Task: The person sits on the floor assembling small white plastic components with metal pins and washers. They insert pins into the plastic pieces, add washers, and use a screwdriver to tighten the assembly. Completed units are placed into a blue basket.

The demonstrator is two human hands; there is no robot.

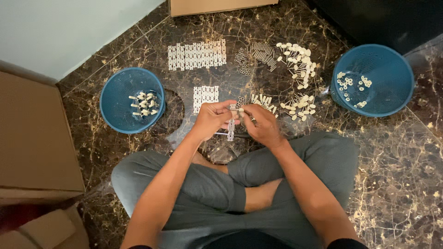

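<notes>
I sit cross-legged on a dark marble floor. My left hand (213,119) grips a narrow white plastic strip (230,129) that hangs down between my hands. Touching the strip's top end, my right hand (264,124) pinches a small part I cannot make out. Just beyond my hands lie white perforated strips (205,96), small metal springs (242,61), metal pins (263,53) and cream-coloured pegs (297,64).
A blue mesh basket (121,121) at the left holds several cream pegs. A larger blue basket (390,99) at the right holds small ring-shaped pieces. More white strips (197,55) lie further back. Cardboard boxes (32,138) stand at the left and top.
</notes>
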